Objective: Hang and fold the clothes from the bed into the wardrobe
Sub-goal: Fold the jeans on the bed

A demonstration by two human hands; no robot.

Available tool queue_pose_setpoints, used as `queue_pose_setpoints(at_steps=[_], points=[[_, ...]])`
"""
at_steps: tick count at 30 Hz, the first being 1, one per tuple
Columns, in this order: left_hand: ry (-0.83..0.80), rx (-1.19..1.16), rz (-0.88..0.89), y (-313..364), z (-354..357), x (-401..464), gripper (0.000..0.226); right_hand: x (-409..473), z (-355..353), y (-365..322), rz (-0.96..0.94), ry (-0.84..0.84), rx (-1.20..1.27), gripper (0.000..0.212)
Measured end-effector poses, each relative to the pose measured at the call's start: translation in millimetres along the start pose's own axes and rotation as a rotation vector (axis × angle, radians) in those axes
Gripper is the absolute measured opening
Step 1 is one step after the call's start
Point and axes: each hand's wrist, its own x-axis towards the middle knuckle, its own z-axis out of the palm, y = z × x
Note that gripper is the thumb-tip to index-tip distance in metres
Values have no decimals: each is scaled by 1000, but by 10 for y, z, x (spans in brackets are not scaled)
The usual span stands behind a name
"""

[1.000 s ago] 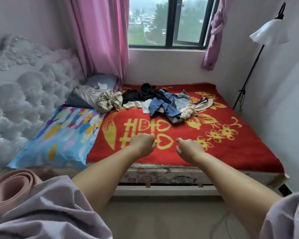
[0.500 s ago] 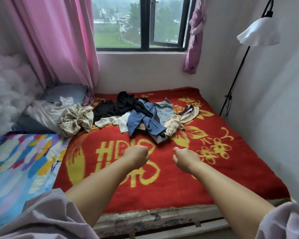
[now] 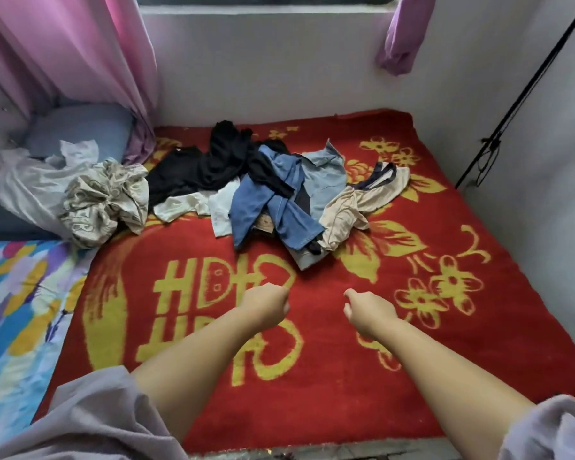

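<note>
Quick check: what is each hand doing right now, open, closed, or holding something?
Left hand: closed fist, holding nothing, above the blanket.
Right hand: fingers curled closed, holding nothing.

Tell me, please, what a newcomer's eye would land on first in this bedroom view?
First, the red blanket with yellow flowers and characters, covering most of the bed. Next, the heap of clothes at its far side below the window wall, black, blue and beige pieces tangled together. Then the left hand and right hand, both curled and holding nothing, above the blanket short of the heap.
</note>
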Motion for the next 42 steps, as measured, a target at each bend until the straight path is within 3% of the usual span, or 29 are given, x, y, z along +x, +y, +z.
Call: queue_pose_setpoints(at_steps=[6, 11, 15, 17, 19, 22, 25, 30, 36, 38, 40, 42], points=[[-134, -81, -104, -124, 494, 935, 27, 1124, 406, 297, -58, -149, -29, 35], [-145, -106, -102, -257, 1038, 1701, 28, 2029, 961, 387, -61, -178, 12, 35], [56, -96, -37, -384, 1465, 2413, 55, 2637, 1522, 377, -54, -81, 54, 42], [212, -89, -8, -484, 1610, 2769, 66, 2794, 1843, 381, -30, -111, 54, 54], [260, -48, -28, -599, 1692, 3061, 73, 2860, 2182, 393, -45, -108, 3, 61], [184, 62, -31, -820, 1709, 3492, 64, 2911, 2415, 420, -46, -87, -34, 62], [260, -103, -5, -939, 1590, 3723, 42, 2937, 2415, 453, -56, -85, -39, 62], [394, -352, -187, -965, 1269, 3586, 21, 2922, 2323, 428, -35, -164, -4, 62], [419, -421, -333, -1204, 911, 2725, 39, 2902, 1689, 311, 11, -367, 65, 71], [379, -561, -363, -1121, 815, 2286, 40, 2771, 1285, 141, 37, -285, 170, 80], [367, -823, -410, -961, 615, 1918, 43, 2516, 873, -120, -78, -173, 178, 93], [301, -1099, -420, -783, 318, 1620, 46, 2210, 514, -423, -268, -73, 76, 77]])
